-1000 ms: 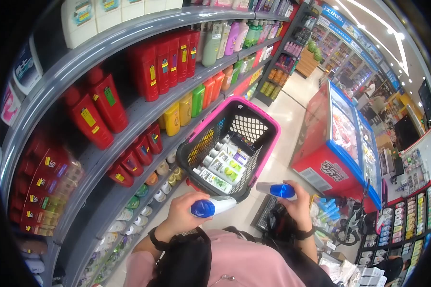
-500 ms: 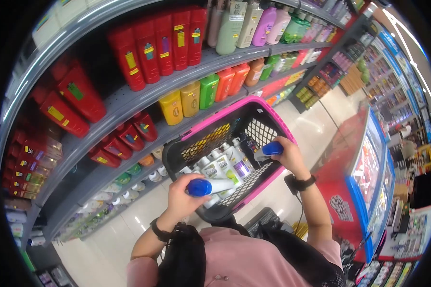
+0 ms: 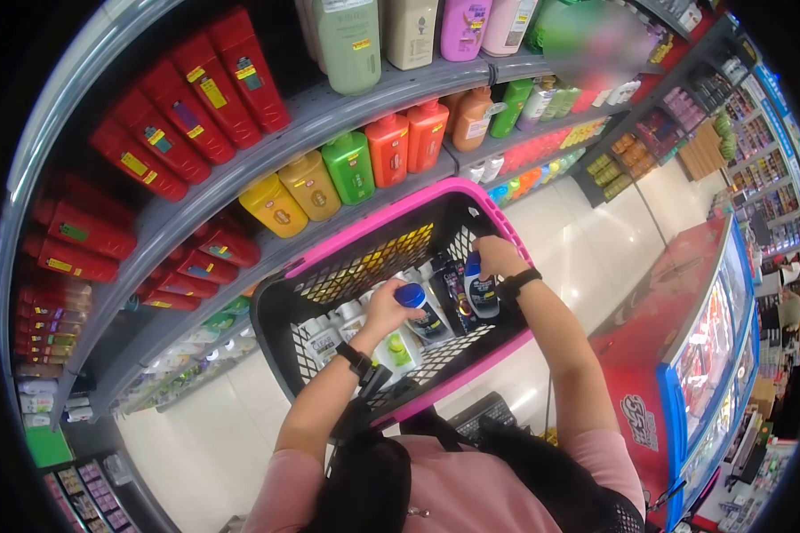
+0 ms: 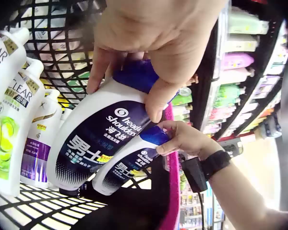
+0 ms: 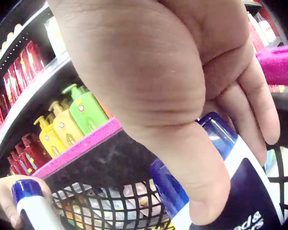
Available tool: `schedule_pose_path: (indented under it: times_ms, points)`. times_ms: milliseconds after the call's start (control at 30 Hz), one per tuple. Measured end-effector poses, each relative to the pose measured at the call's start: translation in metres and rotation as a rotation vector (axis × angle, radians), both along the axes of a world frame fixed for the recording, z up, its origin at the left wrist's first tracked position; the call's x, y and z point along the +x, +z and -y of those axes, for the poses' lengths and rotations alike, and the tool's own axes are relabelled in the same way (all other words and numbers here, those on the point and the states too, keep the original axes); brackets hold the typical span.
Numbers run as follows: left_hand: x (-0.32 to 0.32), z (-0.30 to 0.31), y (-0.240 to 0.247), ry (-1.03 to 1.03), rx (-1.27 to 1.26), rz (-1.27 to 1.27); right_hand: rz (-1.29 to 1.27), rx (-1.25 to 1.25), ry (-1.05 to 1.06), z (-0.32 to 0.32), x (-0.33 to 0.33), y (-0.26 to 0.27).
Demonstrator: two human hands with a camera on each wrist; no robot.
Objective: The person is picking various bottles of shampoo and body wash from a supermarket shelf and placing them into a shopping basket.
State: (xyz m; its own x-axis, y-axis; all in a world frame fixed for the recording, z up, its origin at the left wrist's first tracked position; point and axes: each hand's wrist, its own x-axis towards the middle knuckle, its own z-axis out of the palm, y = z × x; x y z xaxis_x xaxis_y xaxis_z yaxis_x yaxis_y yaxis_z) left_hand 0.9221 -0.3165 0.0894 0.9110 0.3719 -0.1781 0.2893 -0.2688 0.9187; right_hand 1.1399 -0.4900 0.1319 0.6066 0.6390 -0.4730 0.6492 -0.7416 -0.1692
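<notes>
My left hand (image 3: 387, 313) grips a white Head & Shoulders shampoo bottle (image 4: 101, 129) by its blue cap, thumb and fingers on either side. A second bottle of the same kind (image 3: 484, 295) is in my right hand (image 3: 500, 258), also gripped around the blue cap (image 5: 218, 134). Both bottles are inside the black mesh shopping basket (image 3: 271, 311) with the pink rim, my right hand nearer its far end. White Clear shampoo bottles (image 4: 9, 129) lie beside my left hand in the basket, partly hidden by it in the head view. A dark package (image 3: 458, 298) shows between the two held bottles.
A curved grey shelf (image 3: 329, 107) runs along the left, with red bottles (image 3: 209, 84) and yellow, green and orange pump bottles (image 3: 349, 169). At the right stands a red and blue chest freezer (image 3: 658, 355). Pale floor tiles (image 3: 213, 435) lie below the basket.
Both hands have moved forward and down into the basket with their shampoo bottles, which were held outside it a second ago. The head view has shifted along the shelf.
</notes>
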Motion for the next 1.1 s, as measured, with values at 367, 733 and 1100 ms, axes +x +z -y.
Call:
schedule_pose_path:
  times_ms: [367, 733, 1100]
  points:
    - [0.053, 0.013, -0.124, 0.06, -0.213, -0.268, 0.003, 0.028, 0.03, -0.017, 0.012, -0.089]
    - [0.029, 0.031, -0.11, -0.107, -0.147, -0.333, 0.108, 0.088, -0.064, -0.022, 0.02, -0.142]
    - [-0.088, 0.025, -0.005, -0.235, -0.147, -0.048, 0.223, 0.064, -0.002, -0.005, -0.015, -0.162]
